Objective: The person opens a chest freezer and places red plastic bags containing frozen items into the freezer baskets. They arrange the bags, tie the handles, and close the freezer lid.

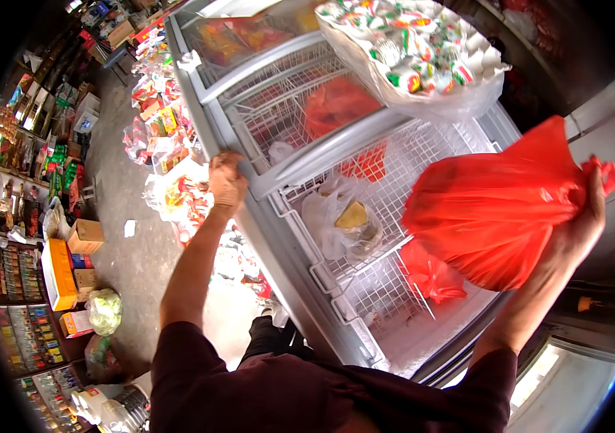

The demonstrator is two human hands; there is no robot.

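My right hand (591,211) grips the gathered neck of a full red plastic bag (491,200), which hangs over the right side of a chest freezer (280,260). My left hand (227,183) is curled on the freezer's left rim, by the corner of a sliding glass lid (334,146). Under the open part, a white wire basket (394,211) holds a clear plastic bag (342,222) with yellowish contents. Lower in the freezer, beside the basket, lies a second red bag (432,273). What the red bags contain is hidden.
A large pack (416,54) of printed white cups or tubs rests on the freezer's far lid. Another red bag (340,105) shows through the glass. Packaged goods (164,130) line the freezer's left side. Cardboard boxes (85,236) and stocked shelves (15,270) stand across the concrete floor (123,184).
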